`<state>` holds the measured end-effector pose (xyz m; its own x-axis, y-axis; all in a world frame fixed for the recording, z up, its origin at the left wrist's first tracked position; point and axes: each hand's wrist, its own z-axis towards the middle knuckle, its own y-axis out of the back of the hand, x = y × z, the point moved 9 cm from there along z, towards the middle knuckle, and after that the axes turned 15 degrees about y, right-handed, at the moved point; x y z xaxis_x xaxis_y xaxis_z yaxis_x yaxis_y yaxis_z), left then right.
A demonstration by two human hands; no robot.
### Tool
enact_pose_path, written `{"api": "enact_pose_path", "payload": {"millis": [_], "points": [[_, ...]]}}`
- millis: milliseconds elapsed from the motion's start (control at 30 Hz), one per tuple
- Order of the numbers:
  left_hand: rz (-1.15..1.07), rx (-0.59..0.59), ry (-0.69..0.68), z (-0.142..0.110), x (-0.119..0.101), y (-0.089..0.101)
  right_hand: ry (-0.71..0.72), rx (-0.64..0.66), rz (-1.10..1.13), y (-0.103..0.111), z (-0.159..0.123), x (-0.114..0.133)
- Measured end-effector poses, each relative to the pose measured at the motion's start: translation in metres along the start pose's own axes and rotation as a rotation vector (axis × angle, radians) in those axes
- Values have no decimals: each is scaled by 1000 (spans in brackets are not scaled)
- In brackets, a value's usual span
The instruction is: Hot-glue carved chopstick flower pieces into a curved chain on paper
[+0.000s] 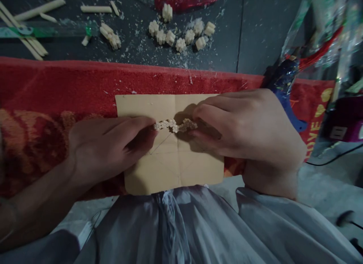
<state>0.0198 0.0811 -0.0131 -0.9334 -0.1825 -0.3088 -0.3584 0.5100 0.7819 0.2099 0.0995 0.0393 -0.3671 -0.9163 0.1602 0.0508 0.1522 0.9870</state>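
A wavy strip of small pale stick bundles [175, 126] lies over a creased tan sheet of paper [153, 180]. My left hand [113, 143] pinches the strip's left end between thumb and forefinger. At the other end, the fingertips of my right hand [235, 124] close around the strip's right tip. Thin pencil lines crossing in a diamond shape show on the paper below the strip. The paper rests on a red patterned cloth [56, 84], near my lap.
Several loose stick bundles [180, 45] sit on the dark tabletop [261, 37] among white crumbs. Pale sticks [42, 8] lie at the upper left. A blue glue gun [283, 80] and clear plastic bags [320, 25] are at the right, beyond my right hand.
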Motion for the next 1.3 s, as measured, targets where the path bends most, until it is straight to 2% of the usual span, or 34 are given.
{"api": "enact_pose_path", "payload": {"millis": [67,100,167,200,233,267,367,433,500,533,667,700,733,867,900,1000,1067,1167,1300], "points": [[37,28,-47,-2,-1,-7,-12,25,5,-3,0,-1],[41,-80,-29,-2,3,0,-19,44,5,-5,1,-1],[38,-146,-84,-3,4,1,-51,102,3,-9,3,-3],[17,-216,-116,-5,4,6,-69,137,10,-11,5,-4],[23,-183,-175,-6,1,1,-87,170,22,-12,7,-4],[12,-219,-183,-6,2,3,-106,206,35,-13,9,-5],[2,-260,-132,-2,7,3,-193,345,50,-17,12,-10],[-1,-239,-121,-1,8,0,-252,432,52,-20,10,-14],[-12,-216,-171,-3,4,-2,-277,449,57,-19,9,-16],[-15,-256,-210,-6,2,0,-280,438,56,-18,9,-17],[29,-640,-477,-32,-13,21,-277,359,24,-11,7,-17],[32,-714,-561,-39,-17,23,-276,340,22,-10,8,-17],[32,-741,-633,-42,-21,23,-277,321,22,-9,8,-17],[84,-651,-772,-37,-31,12,-301,270,23,-6,10,-20],[99,-626,-772,-35,-33,10,-299,256,24,-6,11,-20],[91,-553,-664,-22,-29,6,-270,207,45,-3,12,-18],[53,-575,-610,-19,-24,10,-255,186,73,-1,13,-16],[13,-669,-591,-21,-17,20,-271,186,88,0,13,-17],[-35,-622,-531,-10,-8,24,-266,174,84,-3,15,-19]]}}
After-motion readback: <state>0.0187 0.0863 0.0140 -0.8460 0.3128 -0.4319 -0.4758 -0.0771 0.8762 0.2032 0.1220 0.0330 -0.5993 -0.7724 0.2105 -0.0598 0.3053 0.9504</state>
